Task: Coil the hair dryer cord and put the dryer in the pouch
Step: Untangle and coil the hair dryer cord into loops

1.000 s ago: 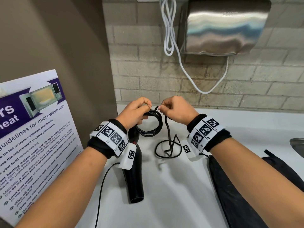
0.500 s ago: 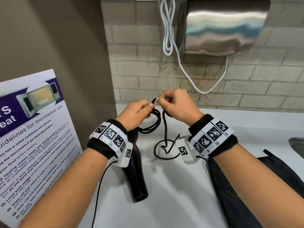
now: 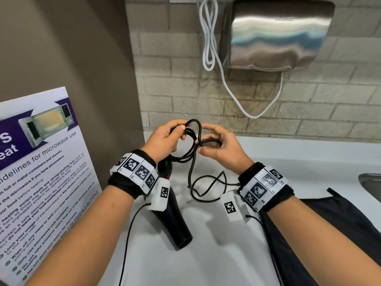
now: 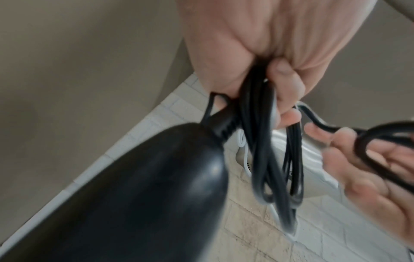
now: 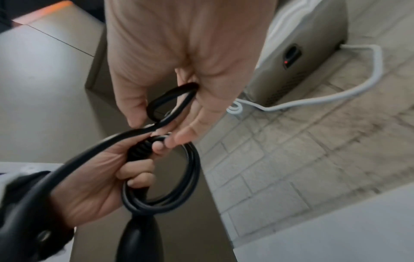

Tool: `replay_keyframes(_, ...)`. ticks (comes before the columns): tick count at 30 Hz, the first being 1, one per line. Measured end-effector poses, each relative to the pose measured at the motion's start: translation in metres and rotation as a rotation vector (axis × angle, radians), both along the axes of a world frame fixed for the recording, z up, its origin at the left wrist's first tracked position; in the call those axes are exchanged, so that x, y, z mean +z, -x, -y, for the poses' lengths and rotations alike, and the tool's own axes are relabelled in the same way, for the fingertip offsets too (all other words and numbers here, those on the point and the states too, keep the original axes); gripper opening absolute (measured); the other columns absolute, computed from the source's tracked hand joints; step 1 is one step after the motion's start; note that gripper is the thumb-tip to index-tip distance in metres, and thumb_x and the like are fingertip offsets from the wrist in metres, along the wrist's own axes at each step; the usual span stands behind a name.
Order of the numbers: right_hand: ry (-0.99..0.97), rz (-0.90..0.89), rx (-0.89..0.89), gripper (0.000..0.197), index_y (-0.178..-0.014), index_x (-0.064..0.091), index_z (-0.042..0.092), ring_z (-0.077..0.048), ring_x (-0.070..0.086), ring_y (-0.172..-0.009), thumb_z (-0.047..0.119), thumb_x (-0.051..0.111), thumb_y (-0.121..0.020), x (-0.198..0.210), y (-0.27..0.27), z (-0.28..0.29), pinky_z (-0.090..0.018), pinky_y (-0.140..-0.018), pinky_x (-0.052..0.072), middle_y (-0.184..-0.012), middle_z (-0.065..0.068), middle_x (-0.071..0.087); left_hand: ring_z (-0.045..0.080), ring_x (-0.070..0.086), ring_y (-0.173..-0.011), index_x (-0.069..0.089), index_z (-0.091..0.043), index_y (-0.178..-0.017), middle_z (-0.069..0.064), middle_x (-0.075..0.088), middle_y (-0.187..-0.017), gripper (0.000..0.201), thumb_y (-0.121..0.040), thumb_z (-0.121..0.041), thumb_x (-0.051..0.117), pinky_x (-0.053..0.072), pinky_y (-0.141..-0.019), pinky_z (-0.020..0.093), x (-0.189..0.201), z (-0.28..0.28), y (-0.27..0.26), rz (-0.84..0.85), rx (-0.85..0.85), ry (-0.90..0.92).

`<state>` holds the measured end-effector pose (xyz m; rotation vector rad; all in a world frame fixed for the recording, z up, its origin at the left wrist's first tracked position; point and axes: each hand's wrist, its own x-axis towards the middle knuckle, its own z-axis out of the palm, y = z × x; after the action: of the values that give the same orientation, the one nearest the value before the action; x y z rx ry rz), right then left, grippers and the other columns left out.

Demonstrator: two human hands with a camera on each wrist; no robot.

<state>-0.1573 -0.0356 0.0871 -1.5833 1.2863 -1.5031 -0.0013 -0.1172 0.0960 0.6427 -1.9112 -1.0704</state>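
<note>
Where hands [image 3: 165, 139] meet, glossy cord [image 3: 190, 145] loops.

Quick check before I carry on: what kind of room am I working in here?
Probably a shared pantry or washroom counter in a workplace. A steel wall hand dryer hangs on the tiled wall, a microwave-use guidelines poster leans at the left, and a sink edge shows at right.

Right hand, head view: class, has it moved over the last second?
Yes. The right hand has swung toward the left hand, carrying a new cord loop, judged against the brick wall.
</note>
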Motion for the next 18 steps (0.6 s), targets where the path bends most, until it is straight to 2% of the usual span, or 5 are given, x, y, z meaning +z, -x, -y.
replay_keyframes(4, 0.014, 0.141, -0.006, 0.043, -0.094, 0.057, 0.020, -0.006, 0.065, -0.065, -0.018, 0.062, -0.074, -0.013, 0.006, 0.006, -0.015, -0.067, 0.052, -0.092, 0.003, 0.064, 0.002, 0.029, -0.034, 0.055, -0.009, -0.105, 0.001, 0.046, -0.069, 0.019, -0.099, -0.011, 0.037, 0.027, -0.038, 0.014, 0.002, 0.002, 0.000, -0.008, 0.029, -0.034)
replay_keyframes(9, 0.037, -0.009, -0.029, 0.035, -0.085, 0.057, 0.019, 0.003, 0.048, -0.055, -0.012, 0.066, -0.074, -0.020, 0.015, 0.011, -0.011, -0.061, 0.043, -0.078, 0.006, 0.058, 0.002, 0.028, -0.032, 0.054, -0.007, -0.102, 0.000, 0.045, -0.068, 0.019, -0.100, -0.013, 0.036, 0.027, -0.038, 0.015, 0.003, 0.002, 0.000, -0.050, 0.079, -0.076)
replay_keyframes(12, 0.014, -0.113, -0.063, 0.013, -0.076, 0.055, 0.016, 0.001, 0.048, -0.059, 0.010, 0.066, -0.081, -0.031, 0.020, 0.011, -0.014, -0.062, 0.041, -0.071, 0.003, 0.054, 0.002, 0.027, -0.033, 0.054, -0.006, -0.104, 0.000, 0.044, -0.069, 0.021, -0.100, -0.015, 0.035, 0.025, -0.038, 0.016, 0.002, 0.003, -0.003, -0.115, 0.113, -0.128)
replay_keyframes(15, -0.012, -0.207, -0.093, 0.041, -0.073, 0.053, 0.005, -0.006, 0.045, -0.061, 0.045, 0.045, -0.081, -0.045, 0.027, 0.008, -0.020, -0.063, 0.039, -0.069, -0.005, 0.048, 0.002, 0.026, -0.033, 0.054, -0.007, -0.104, -0.001, 0.045, -0.070, 0.021, -0.100, -0.016, 0.035, 0.024, -0.038, 0.018, 0.002, 0.004, -0.005, -0.142, 0.137, -0.142)
replay_keyframes(18, -0.115, -0.341, -0.068, 0.037, -0.067, 0.052, 0.018, -0.007, 0.048, -0.066, 0.047, 0.037, -0.086, -0.057, 0.028, 0.009, -0.023, -0.072, 0.040, -0.069, 0.000, 0.052, 0.002, 0.025, -0.032, 0.055, -0.010, -0.097, -0.001, 0.045, -0.068, 0.021, -0.100, -0.017, 0.035, 0.023, -0.038, 0.019, 0.002, 0.003, -0.004, -0.130, 0.128, -0.144)
